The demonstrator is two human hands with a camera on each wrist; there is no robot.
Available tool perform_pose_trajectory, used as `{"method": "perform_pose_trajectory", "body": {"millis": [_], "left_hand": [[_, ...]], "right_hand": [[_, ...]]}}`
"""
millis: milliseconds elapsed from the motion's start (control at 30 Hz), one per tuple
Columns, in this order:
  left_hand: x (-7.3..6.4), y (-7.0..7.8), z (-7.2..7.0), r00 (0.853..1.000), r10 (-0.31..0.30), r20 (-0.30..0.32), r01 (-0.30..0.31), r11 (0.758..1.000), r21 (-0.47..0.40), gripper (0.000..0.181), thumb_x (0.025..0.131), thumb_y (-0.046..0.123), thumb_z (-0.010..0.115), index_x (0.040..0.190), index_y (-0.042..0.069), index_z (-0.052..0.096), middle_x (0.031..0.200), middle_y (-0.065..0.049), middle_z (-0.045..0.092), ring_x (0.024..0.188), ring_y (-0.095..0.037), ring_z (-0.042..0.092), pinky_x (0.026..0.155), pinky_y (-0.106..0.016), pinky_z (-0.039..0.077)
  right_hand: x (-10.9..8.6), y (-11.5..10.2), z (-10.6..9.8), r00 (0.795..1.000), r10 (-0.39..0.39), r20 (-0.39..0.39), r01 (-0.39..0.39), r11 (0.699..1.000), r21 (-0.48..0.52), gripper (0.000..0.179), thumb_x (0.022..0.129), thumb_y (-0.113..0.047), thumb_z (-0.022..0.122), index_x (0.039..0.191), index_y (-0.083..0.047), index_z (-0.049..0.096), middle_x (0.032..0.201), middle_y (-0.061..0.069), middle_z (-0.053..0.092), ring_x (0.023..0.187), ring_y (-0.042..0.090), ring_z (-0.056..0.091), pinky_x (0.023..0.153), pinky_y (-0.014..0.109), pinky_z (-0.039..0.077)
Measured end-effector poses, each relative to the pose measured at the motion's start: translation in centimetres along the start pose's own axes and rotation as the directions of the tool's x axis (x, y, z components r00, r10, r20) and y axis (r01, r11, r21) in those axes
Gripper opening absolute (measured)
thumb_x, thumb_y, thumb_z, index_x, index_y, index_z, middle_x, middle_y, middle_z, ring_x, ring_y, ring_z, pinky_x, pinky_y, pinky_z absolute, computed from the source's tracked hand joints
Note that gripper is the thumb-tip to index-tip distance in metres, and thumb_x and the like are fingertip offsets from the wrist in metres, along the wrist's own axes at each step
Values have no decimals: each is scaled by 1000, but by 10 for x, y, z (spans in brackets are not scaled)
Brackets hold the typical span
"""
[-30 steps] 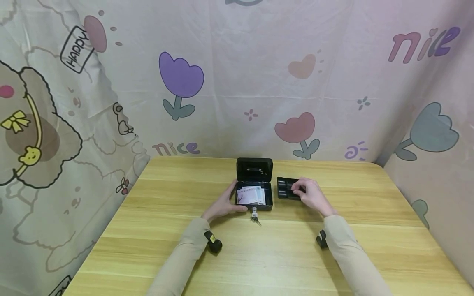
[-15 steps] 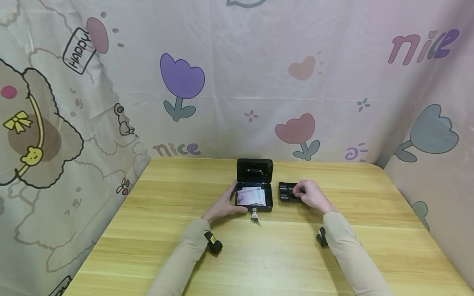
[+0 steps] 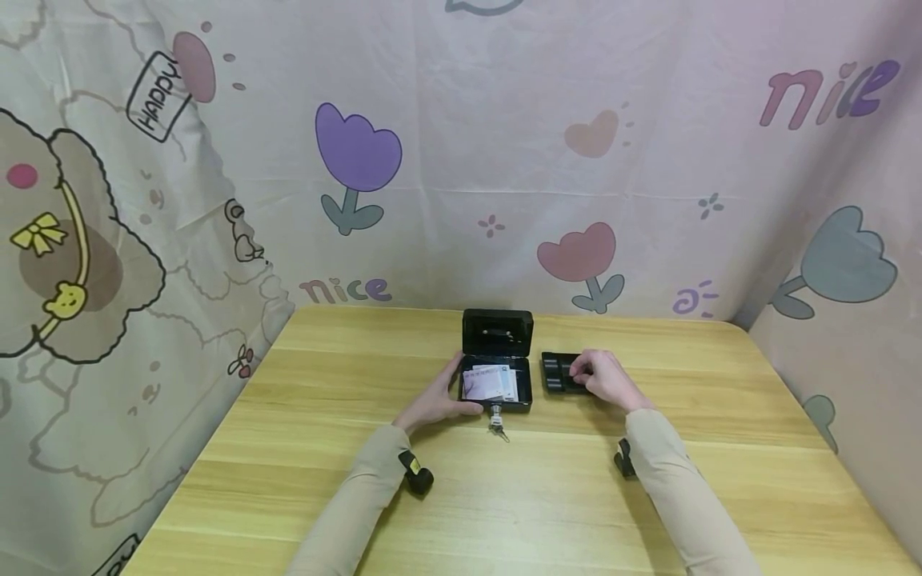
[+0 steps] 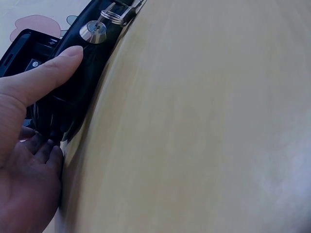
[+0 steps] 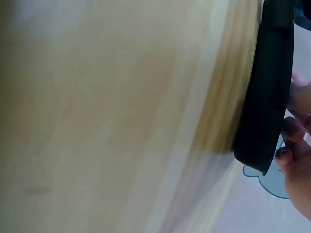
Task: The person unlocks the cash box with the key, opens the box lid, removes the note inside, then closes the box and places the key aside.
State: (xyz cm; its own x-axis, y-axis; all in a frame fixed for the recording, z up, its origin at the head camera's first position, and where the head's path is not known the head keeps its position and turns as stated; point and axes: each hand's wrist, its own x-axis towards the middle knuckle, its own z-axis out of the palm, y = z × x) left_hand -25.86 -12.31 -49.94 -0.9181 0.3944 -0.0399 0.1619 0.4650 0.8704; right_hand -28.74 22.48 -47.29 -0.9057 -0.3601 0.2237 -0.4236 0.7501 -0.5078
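A black cash box [image 3: 519,406] stands on the table with its lid [image 3: 479,342] raised at the back. Several banknotes [image 3: 484,384] lie inside. Keys [image 3: 497,430] hang from the lock [image 4: 94,32] on its front. My left hand [image 3: 434,400] holds the box at its near left corner, thumb [image 4: 53,69] along the front wall and the other fingers at the left side. To the right of the box is a black coin tray [image 3: 554,374] with compartments, low over the tabletop. My right hand [image 3: 608,381] pinches it from above; the grasped part is hidden behind the fingers.
The wooden table [image 3: 504,496] runs back to a patterned cloth [image 3: 446,160] hung behind it and at both sides. Each wrist wears a small black camera, the left one [image 3: 418,476] just above the tabletop.
My right hand has lowered the coin tray a little and brought it slightly nearer to me. The left hand and the cash box stay in place.
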Motion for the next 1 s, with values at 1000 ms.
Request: {"method": "perform_pose_trajectory", "body": {"millis": [1000], "left_hand": [[1,-2,0,1000,18,-2,-18,1000,-9,119,78,31,87,163,12,7,171,-12,3,158,-35,9,129,-56,11]], "right_hand": [[4,-9,4,995,48,-92,-41,997,71,13,85,8,70,97,4,74,101,20,74,100,36,70,93,52,57]]}}
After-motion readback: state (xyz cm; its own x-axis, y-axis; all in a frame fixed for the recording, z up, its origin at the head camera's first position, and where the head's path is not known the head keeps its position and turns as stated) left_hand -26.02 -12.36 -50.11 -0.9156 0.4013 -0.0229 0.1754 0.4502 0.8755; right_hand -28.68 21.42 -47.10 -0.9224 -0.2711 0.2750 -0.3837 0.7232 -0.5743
